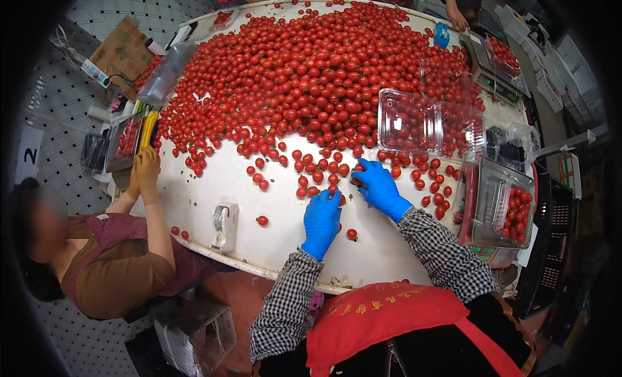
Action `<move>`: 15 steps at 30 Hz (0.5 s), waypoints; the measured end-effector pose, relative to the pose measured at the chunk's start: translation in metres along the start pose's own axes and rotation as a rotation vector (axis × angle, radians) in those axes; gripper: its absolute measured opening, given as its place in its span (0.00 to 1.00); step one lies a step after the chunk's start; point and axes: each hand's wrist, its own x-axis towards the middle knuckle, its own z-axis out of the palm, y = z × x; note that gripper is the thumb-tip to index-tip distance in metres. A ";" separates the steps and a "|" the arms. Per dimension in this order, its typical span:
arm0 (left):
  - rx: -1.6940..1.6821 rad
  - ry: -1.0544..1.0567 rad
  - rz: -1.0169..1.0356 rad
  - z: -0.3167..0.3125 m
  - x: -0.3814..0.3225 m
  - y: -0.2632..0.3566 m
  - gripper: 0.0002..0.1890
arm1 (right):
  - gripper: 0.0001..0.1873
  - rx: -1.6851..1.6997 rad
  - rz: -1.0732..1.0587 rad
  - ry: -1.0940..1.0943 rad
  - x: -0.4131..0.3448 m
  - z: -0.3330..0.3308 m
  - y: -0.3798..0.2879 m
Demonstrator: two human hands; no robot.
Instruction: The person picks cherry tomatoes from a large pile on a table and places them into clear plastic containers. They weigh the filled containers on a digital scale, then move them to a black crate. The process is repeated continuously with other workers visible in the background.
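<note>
My left hand [321, 224], in a blue glove, reaches over the white table [286, 177] with its fingertips on cherry tomatoes [332, 188]. Its palm faces down, so I cannot tell whether it grips any. To its right, my right hand [381, 188], gloved alike, curls thumb and fingers around a cherry tomato [357, 181]. Several loose tomatoes lie just beyond both hands, in front of a large heap of cherry tomatoes [311, 75]. One single tomato [352, 234] rests between my forearms.
Clear plastic boxes [408, 121] lie on the heap's right side. A filled box [505, 207] sits on a scale [491, 254] to my right. A tape dispenser [225, 226] stands left. A co-worker's yellow-gloved hands [146, 170] are at the left edge; another person's hand [457, 18] is far right.
</note>
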 end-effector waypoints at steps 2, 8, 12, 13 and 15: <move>0.067 0.021 0.046 0.004 0.003 0.000 0.31 | 0.25 -0.039 0.038 -0.024 0.000 -0.005 -0.002; 0.175 -0.048 0.032 0.009 0.011 0.000 0.28 | 0.25 0.143 0.062 0.082 -0.002 0.013 0.005; 0.038 -0.075 -0.047 0.008 0.018 -0.004 0.24 | 0.22 0.401 0.144 0.093 -0.002 0.019 0.016; -0.207 0.012 -0.114 0.009 0.016 -0.005 0.23 | 0.22 0.483 0.155 0.098 -0.004 0.016 0.017; -0.697 0.189 -0.248 0.010 0.006 -0.007 0.21 | 0.21 0.648 0.175 0.104 -0.013 0.010 0.014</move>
